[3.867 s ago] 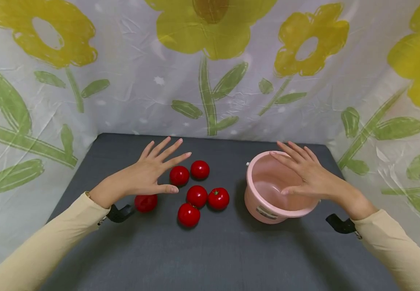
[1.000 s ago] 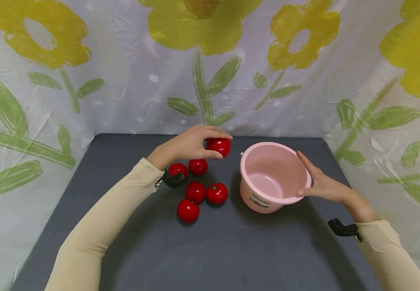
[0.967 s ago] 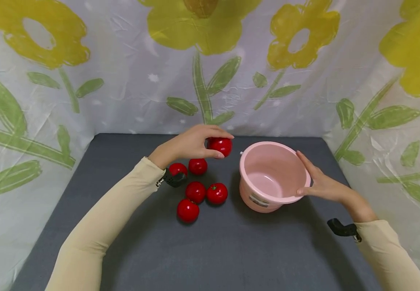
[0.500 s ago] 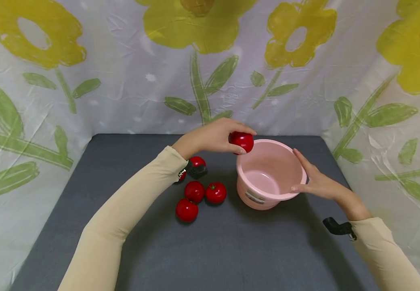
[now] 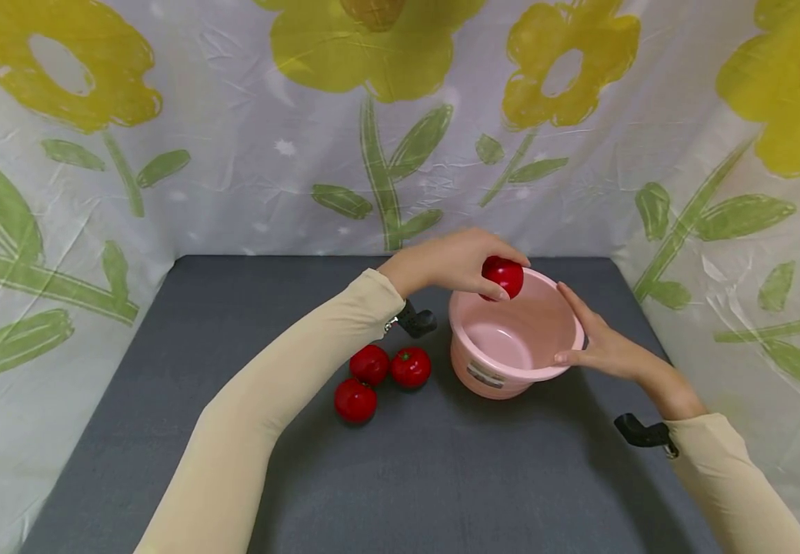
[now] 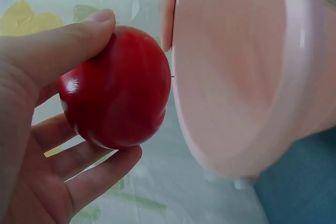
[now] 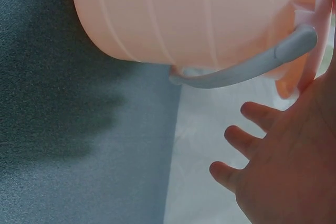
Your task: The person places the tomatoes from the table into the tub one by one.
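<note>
My left hand [image 5: 458, 261] holds a glossy red tomato [image 5: 505, 277] over the far left part of the pink bucket's [image 5: 490, 381] rim. In the left wrist view the thumb lies on one side of the tomato [image 6: 118, 87] and fingers support the other; the bucket's opening [image 6: 231, 77] is just beyond. My right hand [image 5: 604, 342] holds the bucket's right rim between thumb and index finger. In the right wrist view its other fingers [image 7: 244, 142] stick out apart from the bucket, near the grey handle [image 7: 247, 74]. The bucket's visible inside holds nothing.
Three more tomatoes, one of them [image 5: 411, 367] with a green stem mark, lie together on the dark grey table [image 5: 441, 477] left of the bucket. My left forearm and its black wrist camera [image 5: 416, 319] cover the area behind them. A flowered curtain [image 5: 234, 192] encloses the table.
My left hand picked up a tomato from the left and carried it rightward to the bucket. My right hand came down onto the rim and stays there. Two rear tomatoes are now hidden.
</note>
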The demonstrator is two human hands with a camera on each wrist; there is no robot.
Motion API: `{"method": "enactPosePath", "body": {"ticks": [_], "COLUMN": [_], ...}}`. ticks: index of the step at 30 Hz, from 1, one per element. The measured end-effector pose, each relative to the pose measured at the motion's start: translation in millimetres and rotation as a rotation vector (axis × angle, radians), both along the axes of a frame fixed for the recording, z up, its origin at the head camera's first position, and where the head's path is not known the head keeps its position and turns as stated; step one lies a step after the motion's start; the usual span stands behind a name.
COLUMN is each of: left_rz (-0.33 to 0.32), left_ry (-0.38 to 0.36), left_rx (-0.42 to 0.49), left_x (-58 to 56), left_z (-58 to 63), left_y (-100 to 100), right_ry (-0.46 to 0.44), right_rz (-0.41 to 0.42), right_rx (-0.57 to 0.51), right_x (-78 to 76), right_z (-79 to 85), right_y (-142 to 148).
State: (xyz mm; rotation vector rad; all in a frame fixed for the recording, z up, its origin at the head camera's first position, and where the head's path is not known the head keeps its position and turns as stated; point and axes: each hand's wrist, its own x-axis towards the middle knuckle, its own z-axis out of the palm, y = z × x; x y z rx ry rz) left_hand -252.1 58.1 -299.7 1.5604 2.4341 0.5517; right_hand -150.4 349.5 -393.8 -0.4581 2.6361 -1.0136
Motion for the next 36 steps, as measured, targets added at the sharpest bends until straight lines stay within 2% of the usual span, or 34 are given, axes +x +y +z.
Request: {"method": "enactPosePath", "body": {"ticks": [9,18,36], "left_rz": [0.02,0.031,0.04], "left_ry": [-0.003,-0.022,-0.087], "left_rx": [-0.073,-0.113,-0.164], "left_x": [-0.9,-3.8,-12.3], "left_z": [1.1,-4.1,-14.2], "left_y": [25,45,70], "right_ry": [-0.011,-0.001,-0.029], "right_rz": [-0.006,0.0,-0.006], "right_rx": [0.02,0.022,0.042], "right_x": [0.4,0.2,-2.1], "right_z": [1.4,0.2,2.4], "right_y": [-1,0,4]}}
